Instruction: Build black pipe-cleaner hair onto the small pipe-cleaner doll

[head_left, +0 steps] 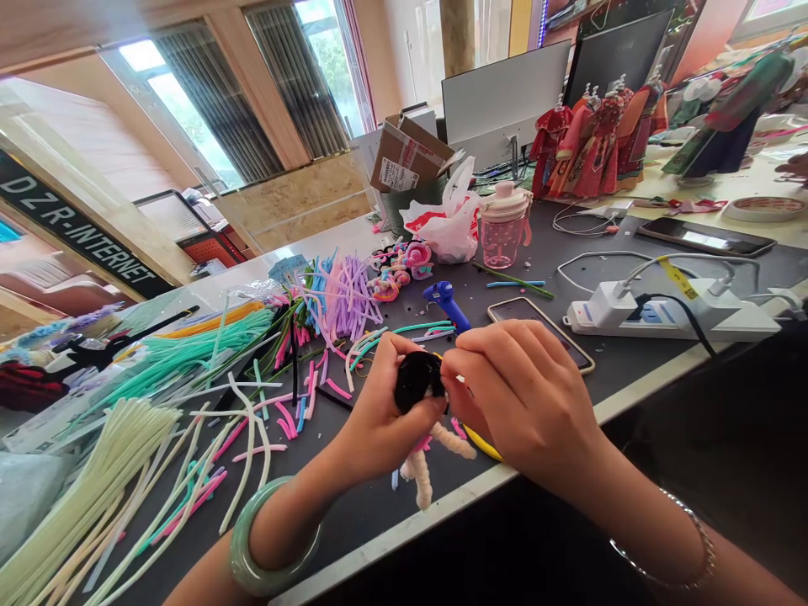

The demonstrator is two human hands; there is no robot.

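Doll check: where do we have it?

Between our hands, black head up. Our left hand is wrapped round it, thumb pressed across the near side. Our right hand has fingertips bunched at the head's right edge; can't tell whether they pinch a strand or only touch.

Legs?

Pale fuzzy legs hang free below our left hand, close to the table edge. Our fingers hide the torso, so can't tell how well it's braced. If our right hand tugs hard, we'd expect the body to twist or a joint to loosen.

And the head?

Likely squashable. Too much left thumb and we dent it; too little and it rolls under the right fingertips.

Hazards round us?

Blue glue gun just beyond our fingertips. Can't tell if it's hot; a careless forward reach could brush it. Phone is partly hidden behind our right hand, so a wide wrist swing might shove it.

Left side?

Loose offcuts left of our left hand. Green bangle could drag them along if we sweep that arm low.
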